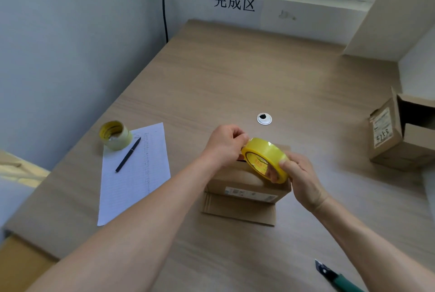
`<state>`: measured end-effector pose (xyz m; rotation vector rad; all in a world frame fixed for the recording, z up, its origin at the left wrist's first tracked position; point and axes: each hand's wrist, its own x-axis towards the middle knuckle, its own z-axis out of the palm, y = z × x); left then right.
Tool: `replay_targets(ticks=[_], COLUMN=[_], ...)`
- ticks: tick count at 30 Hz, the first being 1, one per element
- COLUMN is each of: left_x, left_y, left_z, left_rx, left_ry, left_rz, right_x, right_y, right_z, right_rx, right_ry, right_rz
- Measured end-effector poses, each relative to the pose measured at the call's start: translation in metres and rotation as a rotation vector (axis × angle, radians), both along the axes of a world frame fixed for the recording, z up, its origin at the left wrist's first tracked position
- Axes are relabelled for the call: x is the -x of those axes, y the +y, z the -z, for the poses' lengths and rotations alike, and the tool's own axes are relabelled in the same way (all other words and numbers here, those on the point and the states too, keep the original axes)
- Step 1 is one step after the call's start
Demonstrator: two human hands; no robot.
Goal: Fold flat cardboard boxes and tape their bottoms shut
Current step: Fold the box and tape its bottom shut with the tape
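Yellow tape roll (264,159) is held up just above the small cardboard box (247,186), which sits near the middle of the counter (235,75) with its flaps folded over on top and one flap lying flat toward the near side. Right hand (303,180) grips the roll around its rim, fingers (273,174) hooked through the core. Left hand (227,143) pinches at the roll's far edge, probably picking for the loose end of the tape.

To do this well, I would keep the roll steady in the right hand and lift the free end cleanly with a nail, so the strip does not split. Draw out enough to overhang both ends of the seam, then lay it centred along the joint and press it flat.

A second, smaller tape roll (115,135) stands at the left, touching a lined sheet (136,174) with a pen (128,154) on it. A knife (336,277) lies near right, and an open box (400,134) sits far right.
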<state>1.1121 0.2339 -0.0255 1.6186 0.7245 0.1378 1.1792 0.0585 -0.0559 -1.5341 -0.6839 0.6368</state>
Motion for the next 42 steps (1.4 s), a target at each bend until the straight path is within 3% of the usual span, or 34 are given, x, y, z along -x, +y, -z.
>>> replay_targets(ticks=[4,7,10,15,24,30,33,35,37,39,42], left_x=[0.005,0.014,0.028,0.042,0.058,0.053,0.049,0.047,0.048,0.044,0.044], left_y=[0.007,0.02,0.028,0.042,0.057,0.058,0.057,0.058,0.055,0.044,0.033], left_z=[0.016,0.028,0.041,0.058,0.095,0.098,0.094,0.092,0.088,0.087,0.096], left_rx=[0.14,-0.115,-0.289,-0.26,0.042,0.001,-0.134,-0.121,-0.059,-0.02,0.019], left_ry=[-0.06,-0.033,0.006,0.042,0.118,0.181,0.256,0.287,0.182,-0.003,-0.093], left_rz=[-0.181,-0.232,-0.254,-0.312,-0.372,-0.309,-0.217,-0.243,-0.353,-0.319,-0.258], right_x=[-0.007,-0.013,-0.009,0.004,0.014,0.014,0.014,0.014,0.016,0.015,0.014], right_y=[0.009,0.023,0.037,0.05,0.062,0.06,0.059,0.059,0.06,0.061,0.064], right_z=[-0.008,-0.009,-0.002,0.018,0.024,0.029,0.031,0.03,0.028,0.026,0.018], right_rx=[0.166,0.384,0.36,0.435,0.383,0.368,0.379,0.393,0.394,0.397,0.466], right_ry=[-0.121,-0.43,-0.494,-0.499,-0.701,-0.841,-0.853,-0.851,-0.851,-0.806,-0.586], right_rz=[0.045,0.206,0.328,0.366,0.39,0.323,0.319,0.319,0.303,0.295,0.252])
